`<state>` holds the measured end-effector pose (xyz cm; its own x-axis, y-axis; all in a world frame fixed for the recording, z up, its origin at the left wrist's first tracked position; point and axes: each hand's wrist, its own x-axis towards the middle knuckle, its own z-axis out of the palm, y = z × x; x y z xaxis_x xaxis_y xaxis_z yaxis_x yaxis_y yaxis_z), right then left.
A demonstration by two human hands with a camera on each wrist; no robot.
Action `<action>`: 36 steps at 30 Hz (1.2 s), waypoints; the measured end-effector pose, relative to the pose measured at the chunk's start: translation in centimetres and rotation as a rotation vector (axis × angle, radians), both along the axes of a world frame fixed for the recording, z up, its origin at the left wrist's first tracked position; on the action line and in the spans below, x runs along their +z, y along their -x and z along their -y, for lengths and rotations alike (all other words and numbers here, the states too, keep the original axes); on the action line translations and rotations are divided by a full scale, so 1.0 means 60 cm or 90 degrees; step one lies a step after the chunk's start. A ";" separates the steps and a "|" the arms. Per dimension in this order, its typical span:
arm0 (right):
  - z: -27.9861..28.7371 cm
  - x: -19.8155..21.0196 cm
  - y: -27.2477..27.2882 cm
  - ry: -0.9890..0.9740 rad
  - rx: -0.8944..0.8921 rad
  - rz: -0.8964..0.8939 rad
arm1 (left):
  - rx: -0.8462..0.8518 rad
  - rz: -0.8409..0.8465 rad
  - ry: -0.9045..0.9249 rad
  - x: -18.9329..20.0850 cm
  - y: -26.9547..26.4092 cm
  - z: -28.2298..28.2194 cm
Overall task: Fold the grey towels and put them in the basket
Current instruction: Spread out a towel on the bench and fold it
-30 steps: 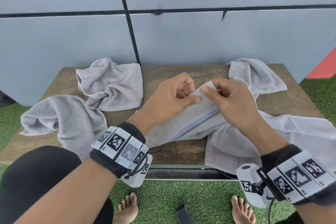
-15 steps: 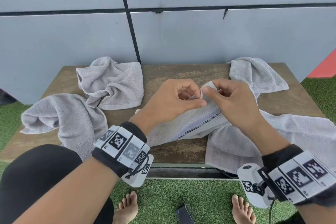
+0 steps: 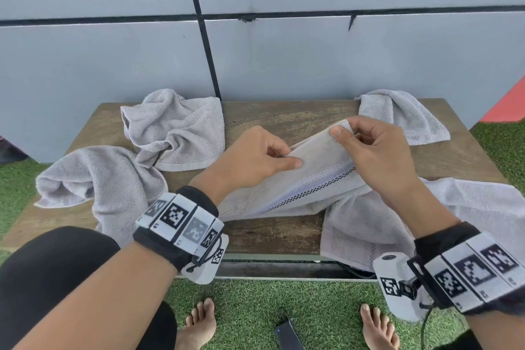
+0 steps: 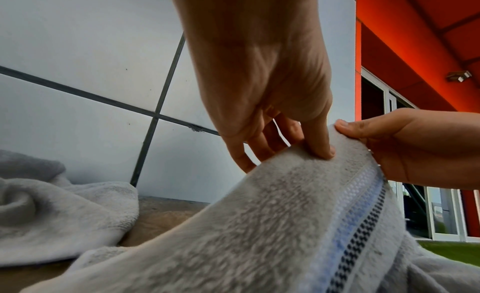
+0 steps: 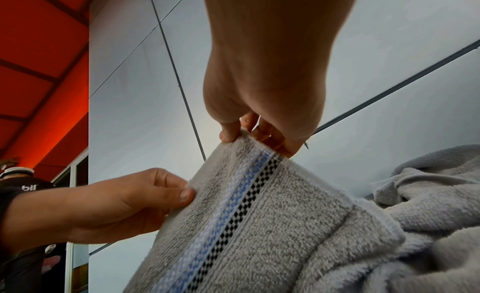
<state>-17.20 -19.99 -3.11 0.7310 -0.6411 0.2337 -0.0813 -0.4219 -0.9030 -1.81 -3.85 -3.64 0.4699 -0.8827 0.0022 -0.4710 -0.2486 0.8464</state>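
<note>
Grey terry towel with blue and black checked stripe (image 3: 309, 179) lying mid-tabletop, trailing over front edge of worn wooden table (image 3: 284, 116); left hand (image 3: 250, 159) pinching its raised edge, right hand (image 3: 375, 150) pinching the lifted corner.

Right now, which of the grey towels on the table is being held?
The striped towel at centre, pinched along its edge by the left hand and right hand; the crumpled towels lie untouched.
</note>
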 end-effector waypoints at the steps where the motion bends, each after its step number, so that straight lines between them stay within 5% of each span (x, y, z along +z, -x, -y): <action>1: 0.004 -0.001 0.002 -0.005 -0.011 -0.001 | -0.003 0.006 -0.010 -0.003 -0.006 -0.005; 15: 0.031 -0.006 0.019 -0.038 -0.068 0.004 | 0.063 0.183 -0.210 -0.030 -0.063 -0.159; 23: 0.031 -0.010 0.014 -0.034 -0.090 -0.027 | 0.092 0.229 -0.124 -0.018 -0.038 -0.207; 36: 0.023 -0.010 0.040 -0.016 -0.079 -0.016 | 0.167 0.129 -0.033 -0.011 -0.031 -0.249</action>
<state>-19.60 -21.34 -3.70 0.6514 -0.7321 0.1993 -0.1544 -0.3851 -0.9098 0.05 11.10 -4.31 0.6761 -0.7328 0.0766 -0.5421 -0.4243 0.7253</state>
